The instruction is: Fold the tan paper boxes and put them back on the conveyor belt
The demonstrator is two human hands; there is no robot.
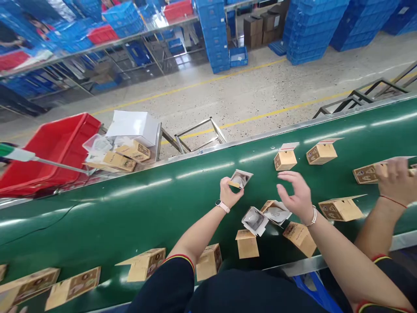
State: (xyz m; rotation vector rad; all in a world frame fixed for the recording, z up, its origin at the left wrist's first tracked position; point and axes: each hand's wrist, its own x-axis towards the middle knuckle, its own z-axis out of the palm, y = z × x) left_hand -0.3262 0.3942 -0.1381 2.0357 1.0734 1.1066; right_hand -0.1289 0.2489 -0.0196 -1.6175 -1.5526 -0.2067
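Card insert, white with a silver-grey hollow [240, 179], pinched by its edge in the left hand [230, 193] over a green conveyor belt [107, 213]. Probably light and stiff but easily creased, so safest held by the rim. Right hand [295, 193] empty, fingers spread apart, hovering beside matching inserts [254, 221] lying loose on the belt among small kraft cartons [246, 244] with open flaps. Farther right, a co-worker's hand [395, 180] on another carton [366, 174].

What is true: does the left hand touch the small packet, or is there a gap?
Touching: the head view shows the left hand with its fingers pressed on the lower edge of the small packet.
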